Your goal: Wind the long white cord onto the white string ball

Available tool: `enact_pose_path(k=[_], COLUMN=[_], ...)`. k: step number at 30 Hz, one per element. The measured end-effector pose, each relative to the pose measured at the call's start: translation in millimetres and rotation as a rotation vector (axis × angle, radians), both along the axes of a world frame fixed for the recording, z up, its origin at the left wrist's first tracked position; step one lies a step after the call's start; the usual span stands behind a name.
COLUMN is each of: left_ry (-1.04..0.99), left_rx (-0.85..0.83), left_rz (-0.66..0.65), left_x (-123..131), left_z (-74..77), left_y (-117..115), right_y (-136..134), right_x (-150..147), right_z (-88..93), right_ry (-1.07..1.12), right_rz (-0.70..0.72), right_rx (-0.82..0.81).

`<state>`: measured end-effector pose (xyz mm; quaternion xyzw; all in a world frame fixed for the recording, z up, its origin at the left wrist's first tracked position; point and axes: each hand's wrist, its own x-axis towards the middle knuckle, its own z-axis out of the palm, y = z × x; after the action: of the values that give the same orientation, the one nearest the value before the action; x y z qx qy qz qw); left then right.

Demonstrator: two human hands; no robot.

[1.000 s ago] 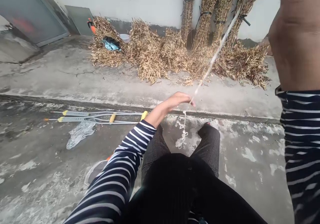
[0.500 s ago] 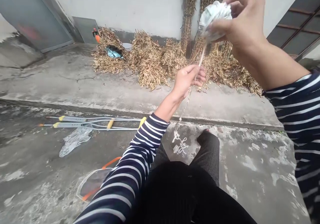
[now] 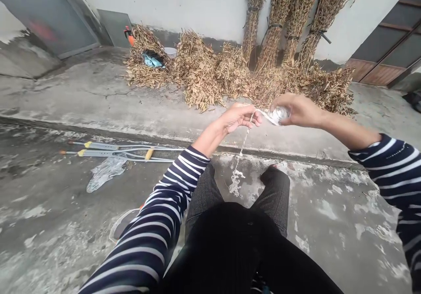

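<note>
the right hand (image 3: 294, 110) curls, half closed, around a ball of white cord (image 3: 280, 115) — just beside the left hand (image 3: 241, 116), bent fingers (image 3: 247, 122) pinching the strand (image 3: 243, 142). its tangled tail (image 3: 235, 183) shows between the trouser legs (image 3: 275, 197).

On the concrete (image 3: 59, 250) lie crutches (image 3: 98, 153), clear plastic (image 3: 107, 171) — and dried stalks (image 3: 204, 79).

Right hand (image 3: 285, 110) was way up above the left hand (image 3: 241, 116) a second ago, now it's dropped down near it, white ball (image 3: 280, 115) and all. Cord (image 3: 265, 115) between them went from a long straight run to a short curvy bit.
</note>
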<state>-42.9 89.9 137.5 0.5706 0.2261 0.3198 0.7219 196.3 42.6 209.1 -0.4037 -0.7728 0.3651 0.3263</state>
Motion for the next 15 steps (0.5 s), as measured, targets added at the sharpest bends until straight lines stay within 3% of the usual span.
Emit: enact_pose_path(k=[2, 6, 12, 15], left_ry=[0.033, 0.057, -0.055, -0.052], left_rx=[0.021, 0.13, 0.118, 0.116], left_rz=[0.008, -0.007, 0.03, 0.026], left_x=[0, 9, 27, 32], left_z=[-3.1, -3.9, -3.6, -8.6], left_y=[7, 8, 6, 6], right_y=[-13, -29, -34, -32], right_x=[1, 2, -14, -15], right_z=[-6.8, -1.9, -5.9, -1.7], right_ry=[-0.014, -0.022, 0.376, 0.428], right_rz=[0.078, 0.107, -0.063, -0.126], right_rx=[-0.038, -0.092, -0.257, -0.285])
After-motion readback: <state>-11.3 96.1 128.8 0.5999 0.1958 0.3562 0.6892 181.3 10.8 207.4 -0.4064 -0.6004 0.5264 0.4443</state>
